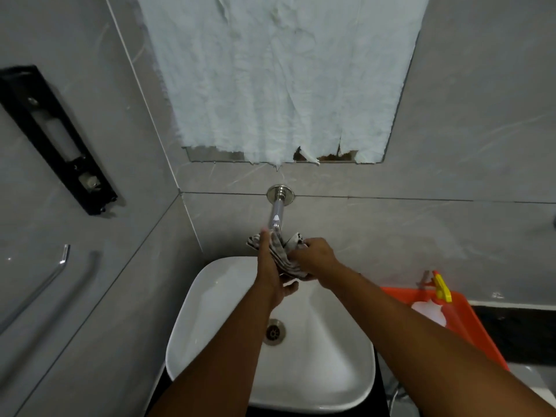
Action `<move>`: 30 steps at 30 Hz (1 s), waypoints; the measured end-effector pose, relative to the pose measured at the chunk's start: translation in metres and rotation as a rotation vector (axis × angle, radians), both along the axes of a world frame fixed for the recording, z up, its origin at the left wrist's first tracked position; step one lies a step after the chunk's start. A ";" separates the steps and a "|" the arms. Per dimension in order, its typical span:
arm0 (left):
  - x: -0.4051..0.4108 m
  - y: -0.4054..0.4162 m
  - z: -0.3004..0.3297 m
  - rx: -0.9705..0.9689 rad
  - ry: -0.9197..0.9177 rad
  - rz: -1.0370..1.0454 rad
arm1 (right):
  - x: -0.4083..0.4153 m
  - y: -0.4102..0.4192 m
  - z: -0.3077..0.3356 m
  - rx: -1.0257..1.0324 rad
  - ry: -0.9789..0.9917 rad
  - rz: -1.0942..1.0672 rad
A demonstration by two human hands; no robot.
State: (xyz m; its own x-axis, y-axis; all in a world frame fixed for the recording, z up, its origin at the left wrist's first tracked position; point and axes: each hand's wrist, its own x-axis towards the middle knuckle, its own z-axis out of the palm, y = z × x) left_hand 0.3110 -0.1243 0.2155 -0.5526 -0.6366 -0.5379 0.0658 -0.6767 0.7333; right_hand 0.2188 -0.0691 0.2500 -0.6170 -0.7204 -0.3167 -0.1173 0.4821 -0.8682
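Observation:
A crumpled grey-and-white patterned cloth [281, 254] is bunched between both my hands, just under the spout of a chrome wall tap [277, 212]. My left hand [270, 266] holds the cloth's left side, fingers wrapped up along it. My right hand [314, 258] grips the cloth from the right. Both hands hover over the back of a white basin [210, 296] with a metal drain [274, 332]. The tap's outlet is hidden behind the cloth.
A mirror above the tap is covered with white paper [279, 76]. A black bracket [54, 136] and a chrome rail [39, 290] are fixed on the left wall. An orange tray [469, 323] with a spray bottle [436, 299] sits right of the basin.

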 end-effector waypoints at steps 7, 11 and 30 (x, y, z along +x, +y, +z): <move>0.036 -0.024 -0.007 0.000 -0.048 0.139 | -0.014 0.019 0.009 0.007 -0.138 0.019; 0.039 -0.005 -0.018 0.059 -0.025 0.073 | -0.022 0.035 0.000 0.032 -0.173 -0.001; -0.269 0.103 -0.061 -0.928 -0.568 -0.950 | -0.188 0.246 -0.129 -0.072 -0.737 -0.510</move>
State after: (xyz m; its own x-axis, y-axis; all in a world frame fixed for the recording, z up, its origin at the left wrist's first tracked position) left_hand 0.0425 -0.0217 0.1544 -0.8138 -0.3922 -0.4289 -0.5741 0.4278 0.6981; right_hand 0.0310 0.1769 0.1206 -0.5255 -0.4476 -0.7236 0.6949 0.2649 -0.6686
